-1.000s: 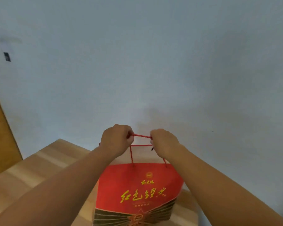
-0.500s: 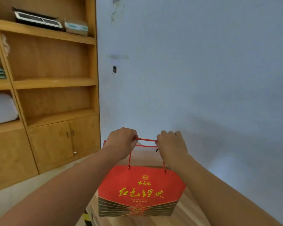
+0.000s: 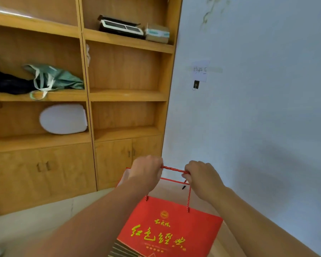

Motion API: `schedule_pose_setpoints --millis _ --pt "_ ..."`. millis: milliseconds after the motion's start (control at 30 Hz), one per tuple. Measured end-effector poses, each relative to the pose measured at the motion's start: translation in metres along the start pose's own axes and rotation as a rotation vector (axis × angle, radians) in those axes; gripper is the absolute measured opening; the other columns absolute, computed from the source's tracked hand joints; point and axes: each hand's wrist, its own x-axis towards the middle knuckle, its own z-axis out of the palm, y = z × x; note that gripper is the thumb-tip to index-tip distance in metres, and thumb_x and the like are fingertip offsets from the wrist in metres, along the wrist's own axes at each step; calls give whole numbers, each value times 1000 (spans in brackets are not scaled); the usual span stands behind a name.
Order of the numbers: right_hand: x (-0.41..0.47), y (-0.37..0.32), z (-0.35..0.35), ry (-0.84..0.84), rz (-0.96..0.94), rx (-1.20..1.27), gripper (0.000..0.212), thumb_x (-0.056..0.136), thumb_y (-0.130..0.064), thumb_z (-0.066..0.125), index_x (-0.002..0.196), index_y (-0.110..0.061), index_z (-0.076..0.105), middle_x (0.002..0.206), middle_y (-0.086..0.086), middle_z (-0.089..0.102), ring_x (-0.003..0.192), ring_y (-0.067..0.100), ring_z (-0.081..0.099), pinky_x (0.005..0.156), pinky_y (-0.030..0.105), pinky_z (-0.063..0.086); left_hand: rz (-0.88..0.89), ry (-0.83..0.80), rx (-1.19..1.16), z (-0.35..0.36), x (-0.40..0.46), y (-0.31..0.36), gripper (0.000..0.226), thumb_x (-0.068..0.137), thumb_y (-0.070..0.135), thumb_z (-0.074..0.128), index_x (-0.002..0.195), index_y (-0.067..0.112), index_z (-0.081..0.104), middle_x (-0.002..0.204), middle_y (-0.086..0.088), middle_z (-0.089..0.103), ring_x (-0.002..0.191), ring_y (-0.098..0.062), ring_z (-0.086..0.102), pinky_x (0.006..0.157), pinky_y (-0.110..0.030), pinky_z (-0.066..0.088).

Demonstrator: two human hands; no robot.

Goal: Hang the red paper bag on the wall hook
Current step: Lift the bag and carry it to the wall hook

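The red paper bag (image 3: 171,229) with yellow lettering hangs in the air at the lower middle, held by its red rope handles (image 3: 172,169). My left hand (image 3: 146,173) grips the handles' left end and my right hand (image 3: 202,176) grips the right end, the rope stretched tight between them. The small dark wall hook (image 3: 196,84) sits on the pale wall well above the hands and slightly to their right, under a taped paper note (image 3: 200,70). The bag's bottom edge is cut off by the frame.
A tall wooden shelf unit (image 3: 126,95) with cabinet doors fills the left, right beside the wall. It holds a green bag (image 3: 59,78), a white oval lid (image 3: 63,118), a flat device (image 3: 120,26) and a box (image 3: 157,33). Pale floor lies below.
My view has swung left, bringing the shelf unit and the hook into sight. The wooden table has dropped out of view. Both hands keep the same grip on the handles.
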Motion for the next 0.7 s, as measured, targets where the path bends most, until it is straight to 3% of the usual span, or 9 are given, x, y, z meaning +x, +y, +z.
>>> schedule_pose_setpoints --millis 133,300,500,700 --pt "67 -20 27 5 -54 19 24 100 -29 59 87 -13 71 85 4 71 79 25 66 76 37 49 -75 -4 -56 12 34 -56 16 98 21 54 100 19 70 101 -1 72 89 -25 68 73 -42 60" --pt "159 -34 55 38 -120 56 24 100 -29 59 85 -13 70 82 3 70 75 25 65 70 31 38 -125 9 -48 25 92 -118 17 99 19 52 102 16 69 102 -2 70 87 -25 67 68 -38 52" --pt "274 -44 71 56 -156 83 21 99 -31 60 87 -15 68 86 2 69 76 25 66 70 37 53 -226 2 -64 32 174 -180 15 99 21 56 101 19 70 103 -2 73 90 -24 69 77 -42 60" --pt "378 -55 100 58 -179 -29 20 100 -30 56 87 -20 65 88 -3 67 80 22 66 90 38 47 -277 5 -138 57 256 -246 14 97 21 60 101 19 73 103 -2 75 90 -24 70 74 -38 60"
